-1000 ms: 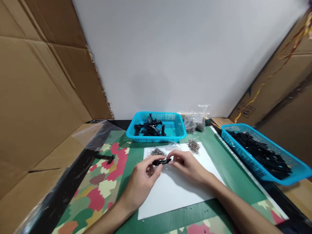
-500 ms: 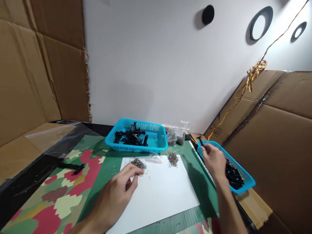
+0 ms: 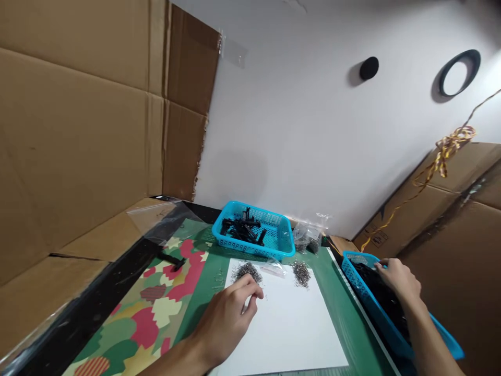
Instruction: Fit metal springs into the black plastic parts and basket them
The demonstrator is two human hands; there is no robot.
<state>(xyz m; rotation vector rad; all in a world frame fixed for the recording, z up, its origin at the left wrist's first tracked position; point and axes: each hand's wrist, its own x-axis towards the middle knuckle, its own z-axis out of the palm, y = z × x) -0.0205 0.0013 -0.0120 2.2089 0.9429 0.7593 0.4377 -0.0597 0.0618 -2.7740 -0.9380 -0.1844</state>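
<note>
My left hand (image 3: 235,313) hovers at the near edge of a pile of small metal pieces (image 3: 247,270) on a white sheet (image 3: 291,329). Its thumb and forefinger are bent together; anything between them is too small to make out. Over a blue basket (image 3: 362,292) on the right is my right hand (image 3: 401,282), fingers bent and close together. Dark plastic parts (image 3: 385,297) fill that basket, so whatever these fingers hold does not stand out. A second pile of small metal pieces (image 3: 301,274) lies on the sheet's far right.
Another blue basket (image 3: 279,239) with black plastic parts (image 3: 245,230) stands behind the sheet. Clear bags (image 3: 308,237) sit beside it. A black T-shaped part (image 3: 172,260) rests on the camouflage-patterned mat (image 3: 156,308). Cardboard walls (image 3: 78,130) rise at both sides.
The view has swung left. My right hand has moved farther over the right basket; the black T-shaped part it held is no longer visible. My left hand stays by the metal pile, fingers bent.
</note>
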